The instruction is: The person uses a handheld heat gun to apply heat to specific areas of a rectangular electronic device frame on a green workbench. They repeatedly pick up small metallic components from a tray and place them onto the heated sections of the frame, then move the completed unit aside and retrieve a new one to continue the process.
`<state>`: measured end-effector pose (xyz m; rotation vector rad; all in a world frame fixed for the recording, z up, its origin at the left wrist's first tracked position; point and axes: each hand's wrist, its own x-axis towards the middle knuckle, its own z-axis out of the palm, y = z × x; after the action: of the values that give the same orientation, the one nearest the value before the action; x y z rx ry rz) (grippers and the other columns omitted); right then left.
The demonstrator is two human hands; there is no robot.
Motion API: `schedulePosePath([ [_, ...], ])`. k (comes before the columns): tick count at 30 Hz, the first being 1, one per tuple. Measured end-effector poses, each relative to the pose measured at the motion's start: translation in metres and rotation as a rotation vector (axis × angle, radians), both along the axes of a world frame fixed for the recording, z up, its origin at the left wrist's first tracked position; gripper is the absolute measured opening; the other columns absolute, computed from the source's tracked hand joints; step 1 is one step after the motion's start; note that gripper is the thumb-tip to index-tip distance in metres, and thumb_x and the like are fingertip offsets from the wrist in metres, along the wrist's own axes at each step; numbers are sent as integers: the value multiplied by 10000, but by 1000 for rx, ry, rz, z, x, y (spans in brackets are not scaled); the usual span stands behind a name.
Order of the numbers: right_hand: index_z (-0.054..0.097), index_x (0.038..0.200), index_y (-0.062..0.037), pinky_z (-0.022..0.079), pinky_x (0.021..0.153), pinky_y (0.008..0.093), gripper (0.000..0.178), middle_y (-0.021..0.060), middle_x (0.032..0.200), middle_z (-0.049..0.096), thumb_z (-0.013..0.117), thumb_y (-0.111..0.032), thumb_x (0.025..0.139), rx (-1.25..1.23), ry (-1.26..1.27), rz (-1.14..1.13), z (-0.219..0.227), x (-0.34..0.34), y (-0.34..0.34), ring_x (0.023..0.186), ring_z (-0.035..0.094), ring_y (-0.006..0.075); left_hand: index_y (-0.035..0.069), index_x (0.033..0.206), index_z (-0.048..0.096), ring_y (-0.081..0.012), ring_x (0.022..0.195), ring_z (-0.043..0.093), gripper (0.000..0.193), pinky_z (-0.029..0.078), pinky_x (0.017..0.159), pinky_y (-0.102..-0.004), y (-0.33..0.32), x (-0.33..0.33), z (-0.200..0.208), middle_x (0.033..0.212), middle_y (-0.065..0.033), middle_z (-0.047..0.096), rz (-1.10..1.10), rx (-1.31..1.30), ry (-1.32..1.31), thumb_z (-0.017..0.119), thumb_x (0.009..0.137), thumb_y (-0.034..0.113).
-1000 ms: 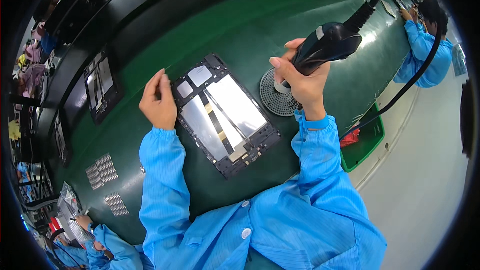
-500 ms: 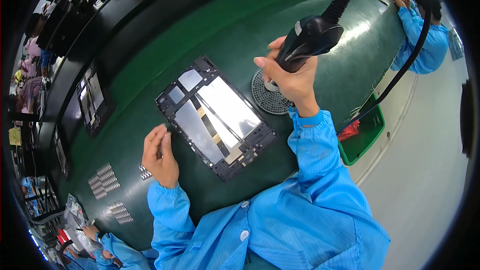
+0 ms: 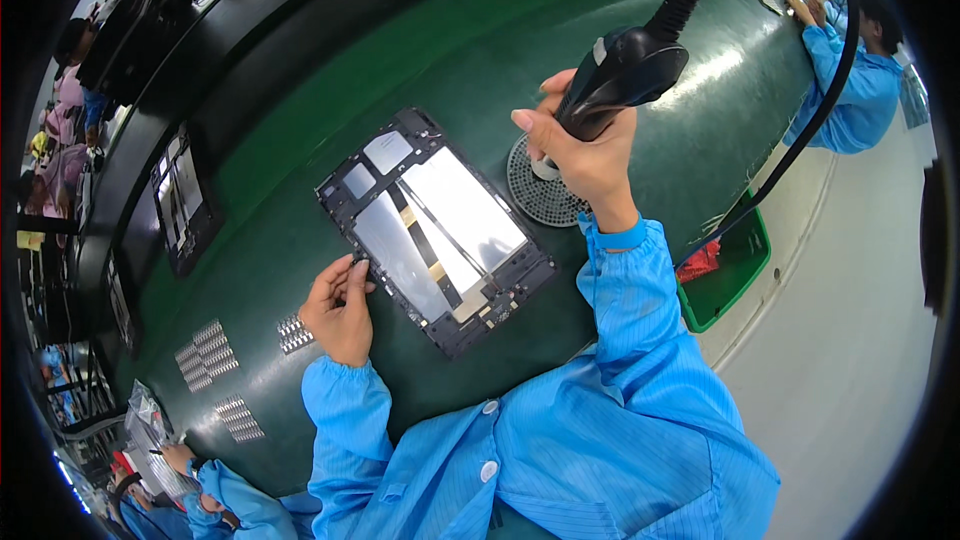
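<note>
A tablet (image 3: 468, 202) without its back cover lies slanted on the green table in front of me, with silvery battery panels, ribbon cables and circuit boards showing. At its left edge is my left hand (image 3: 343, 312), thumb and fingers drawn together on the frame. My right hand (image 3: 597, 162) is wrapped round a black corded electric screwdriver (image 3: 622, 78), held upright over a round grey tray (image 3: 545, 198) full of small holes. The screwdriver's tip is hidden behind my hand, so I cannot tell whether it touches the tray.
Small metal parts (image 3: 207, 356) lie in rows on the table at the left. Another opened tablet (image 3: 180, 202) rests on the black conveyor strip. A green bin (image 3: 728, 285) with something red inside stands at the right. Co-workers in blue sit at far right (image 3: 850, 90) and lower left.
My left hand has moved up and right, from beside the tablet onto its left edge. My right hand and the screwdriver stay almost where they were.
</note>
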<state>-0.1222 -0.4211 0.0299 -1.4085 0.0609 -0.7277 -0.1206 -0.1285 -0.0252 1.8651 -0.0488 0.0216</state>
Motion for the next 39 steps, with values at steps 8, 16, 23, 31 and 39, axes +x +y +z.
schedulePosePath([
  [8,573,914,19,420,440,216,262,34,637,611,740,32,713,9,26,-75,0,-3,4,490,561,79,-26,877,606,-194,859,634,77,513,760,-303,-15,-26,59,923,-167,664,-206,-304,-23,651,815,-17],
  [16,542,990,0,441,479,223,317,41,665,597,697,92,729,-50,-24,-87,-4,-5,8,511,562,109,-2,932,592,-177,880,638,139,514,766,-279,-74,-90,170,941,-126,651,-1181,-1315,930,669,822,36],
  [23,535,993,16,434,485,231,313,53,636,592,709,62,737,-90,-36,-95,-4,-4,6,505,555,115,-14,865,566,-157,829,630,125,502,702,-263,-83,-113,170,864,-107,637,-1145,-1722,1110,671,832,44],
  [31,529,996,11,437,491,246,325,61,647,592,715,57,734,-70,-30,-106,-5,-4,3,505,556,134,-25,846,570,-169,800,637,142,509,679,-274,-80,-101,175,829,-109,639,-1104,-1684,970,690,816,46],
  [39,529,988,13,440,487,242,309,65,633,588,706,64,739,-60,-33,-107,-5,-5,7,507,558,129,-13,852,578,-158,794,634,132,512,670,-264,-80,-111,170,848,-110,634,-1129,-1666,892,696,806,27],
])
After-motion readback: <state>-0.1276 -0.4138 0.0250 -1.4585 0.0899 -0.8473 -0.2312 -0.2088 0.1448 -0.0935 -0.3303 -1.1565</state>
